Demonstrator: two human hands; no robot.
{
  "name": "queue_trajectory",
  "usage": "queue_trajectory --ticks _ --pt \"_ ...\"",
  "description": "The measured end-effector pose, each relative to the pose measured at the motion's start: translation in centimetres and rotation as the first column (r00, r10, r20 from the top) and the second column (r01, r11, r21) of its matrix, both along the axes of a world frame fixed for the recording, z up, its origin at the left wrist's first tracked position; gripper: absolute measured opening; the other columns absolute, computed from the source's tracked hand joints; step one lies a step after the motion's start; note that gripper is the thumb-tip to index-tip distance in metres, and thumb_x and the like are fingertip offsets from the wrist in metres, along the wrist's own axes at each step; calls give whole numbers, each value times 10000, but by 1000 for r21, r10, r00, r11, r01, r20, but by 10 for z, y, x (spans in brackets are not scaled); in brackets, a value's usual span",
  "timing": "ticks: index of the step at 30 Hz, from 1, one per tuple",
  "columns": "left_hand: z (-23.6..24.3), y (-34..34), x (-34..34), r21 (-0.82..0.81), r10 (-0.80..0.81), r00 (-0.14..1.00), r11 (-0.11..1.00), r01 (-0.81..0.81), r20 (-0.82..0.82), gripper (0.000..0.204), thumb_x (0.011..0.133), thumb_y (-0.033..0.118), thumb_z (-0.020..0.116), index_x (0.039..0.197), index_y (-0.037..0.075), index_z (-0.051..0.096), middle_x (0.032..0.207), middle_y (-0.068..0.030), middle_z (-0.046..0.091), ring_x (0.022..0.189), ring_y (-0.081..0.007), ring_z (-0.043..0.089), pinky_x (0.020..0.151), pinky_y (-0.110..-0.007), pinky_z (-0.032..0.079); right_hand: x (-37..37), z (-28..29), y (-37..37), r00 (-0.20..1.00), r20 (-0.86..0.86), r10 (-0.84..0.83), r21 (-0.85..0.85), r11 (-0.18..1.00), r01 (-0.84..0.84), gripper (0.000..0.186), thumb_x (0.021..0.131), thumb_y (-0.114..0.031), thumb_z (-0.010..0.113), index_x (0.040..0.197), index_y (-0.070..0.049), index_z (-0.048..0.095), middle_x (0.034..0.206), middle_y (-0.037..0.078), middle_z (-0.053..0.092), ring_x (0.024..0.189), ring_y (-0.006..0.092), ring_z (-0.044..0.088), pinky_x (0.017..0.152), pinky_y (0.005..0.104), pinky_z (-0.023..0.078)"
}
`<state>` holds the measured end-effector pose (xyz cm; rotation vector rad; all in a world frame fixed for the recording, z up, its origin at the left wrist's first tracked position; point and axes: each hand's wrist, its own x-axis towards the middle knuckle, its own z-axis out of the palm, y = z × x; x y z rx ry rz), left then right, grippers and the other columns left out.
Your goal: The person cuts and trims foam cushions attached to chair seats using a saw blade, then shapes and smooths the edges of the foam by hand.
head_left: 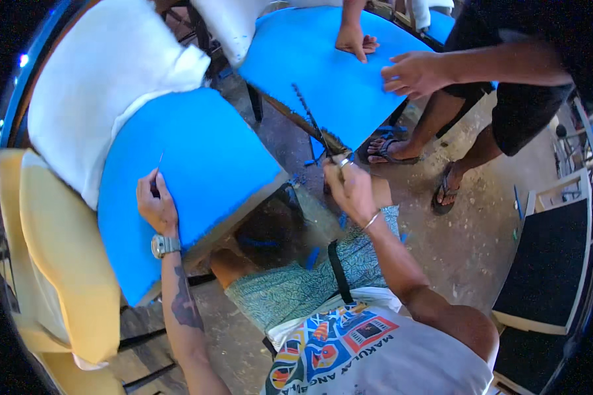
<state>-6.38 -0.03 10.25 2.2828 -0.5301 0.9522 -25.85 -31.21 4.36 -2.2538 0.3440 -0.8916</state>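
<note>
My left hand (157, 205) rests on a blue foam-covered chair seat (204, 151), its fingers pinched round a thin, pale sliver (161, 158) whose kind I cannot make out. My right hand (349, 187) is closed on a long, thin, dark tool (303, 105) with a rough, crusted edge. That tool slants up and away, over the near edge of a second blue seat (310, 59). At that second seat, another person's hand (412, 74) hovers over the blue surface and their other hand (354, 43) touches it.
White padded backrests (105, 72) stand behind the seats. Yellow foam pieces (66, 263) lean at the left. Blue scraps (313, 258) lie on the floor (468, 243). The other person's sandalled foot (448, 187) is at the right, near a black panel with a pale frame (543, 263).
</note>
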Motion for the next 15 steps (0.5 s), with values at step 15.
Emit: queue_trajectory --ticks 15 --pt "-18 6 17 -72 -37 998 997 40 41 158 904 215 565 969 107 661 891 -3 647 753 -176 575 669 -305 465 42 44 -48 972 -220 -77 -496 867 -44 278 796 -157 685 1036 -54 589 929 91 589 720 278 597 652 376 474"
